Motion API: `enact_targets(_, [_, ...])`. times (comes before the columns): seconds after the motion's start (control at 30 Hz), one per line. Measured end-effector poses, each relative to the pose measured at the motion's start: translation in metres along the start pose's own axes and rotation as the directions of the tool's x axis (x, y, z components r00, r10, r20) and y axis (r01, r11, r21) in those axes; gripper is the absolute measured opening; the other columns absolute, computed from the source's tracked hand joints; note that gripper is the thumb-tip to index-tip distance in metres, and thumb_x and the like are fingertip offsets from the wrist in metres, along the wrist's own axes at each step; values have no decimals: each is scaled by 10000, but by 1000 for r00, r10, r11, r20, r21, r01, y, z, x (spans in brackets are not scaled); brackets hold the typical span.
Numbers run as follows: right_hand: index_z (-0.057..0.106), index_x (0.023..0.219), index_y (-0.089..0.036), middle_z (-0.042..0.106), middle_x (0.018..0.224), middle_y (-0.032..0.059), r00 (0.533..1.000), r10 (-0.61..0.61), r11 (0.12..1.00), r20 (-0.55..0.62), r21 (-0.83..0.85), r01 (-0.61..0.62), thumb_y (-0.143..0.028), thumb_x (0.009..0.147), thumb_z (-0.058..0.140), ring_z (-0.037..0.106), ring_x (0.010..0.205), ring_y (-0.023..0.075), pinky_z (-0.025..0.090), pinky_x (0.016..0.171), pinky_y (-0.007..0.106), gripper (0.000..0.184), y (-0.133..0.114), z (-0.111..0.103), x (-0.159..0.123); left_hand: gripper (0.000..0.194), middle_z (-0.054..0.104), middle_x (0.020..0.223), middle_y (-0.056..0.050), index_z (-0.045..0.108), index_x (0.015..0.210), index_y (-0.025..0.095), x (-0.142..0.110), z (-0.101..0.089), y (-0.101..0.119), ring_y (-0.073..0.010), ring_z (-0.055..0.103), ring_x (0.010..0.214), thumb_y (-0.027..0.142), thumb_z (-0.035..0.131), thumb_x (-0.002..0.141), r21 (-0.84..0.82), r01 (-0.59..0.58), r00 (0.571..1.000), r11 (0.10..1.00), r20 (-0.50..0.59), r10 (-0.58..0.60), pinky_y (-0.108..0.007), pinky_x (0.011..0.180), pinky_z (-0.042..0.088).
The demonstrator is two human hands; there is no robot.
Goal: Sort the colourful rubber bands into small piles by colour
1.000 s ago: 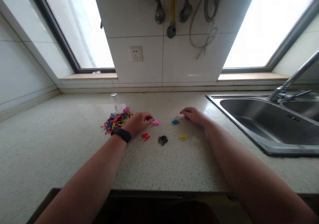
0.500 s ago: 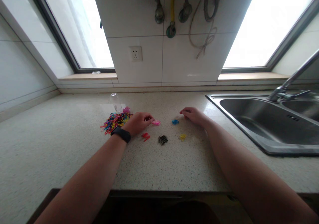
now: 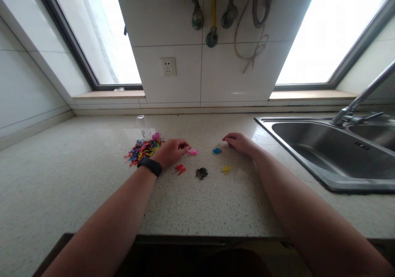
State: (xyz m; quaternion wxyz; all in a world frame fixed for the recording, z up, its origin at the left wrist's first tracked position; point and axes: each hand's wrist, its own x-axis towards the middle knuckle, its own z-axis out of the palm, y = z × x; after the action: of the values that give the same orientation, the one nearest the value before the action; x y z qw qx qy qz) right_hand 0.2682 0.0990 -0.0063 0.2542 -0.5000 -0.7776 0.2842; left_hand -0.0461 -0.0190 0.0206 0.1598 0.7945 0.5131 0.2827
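Note:
My left hand, wearing a black wristband, is curled with thumb and fingertips together at the edge of a small pink heap of rubber bands. Whatever lies between those fingertips is too small to make out. Behind its wrist spreads a big mixed pile of coloured rubber bands. My right hand rests on the counter, fingers loosely stretched, right of a blue rubber-band heap and apart from it. Nearer me lie red, black and yellow rubber bands in separate little heaps.
A clear plastic container stands behind the mixed pile, with a pink object beside it. The speckled counter runs to a steel sink with a faucet at the right. Hoses and a socket are on the tiled wall.

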Motion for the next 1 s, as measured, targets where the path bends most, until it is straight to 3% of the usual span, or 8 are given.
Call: enact_targets(1.0, [734, 998, -184, 643, 686, 24, 1000, -13, 1000, 9, -20, 13, -380, 852, 525, 495, 556, 123, 354, 534, 251, 321, 0, 0, 0, 302, 691, 748, -38, 737, 916, 149, 0, -1, 5, -142, 577, 662, 368, 529, 901, 25, 6, 1000, 1000, 1, -6, -247, 608, 387])
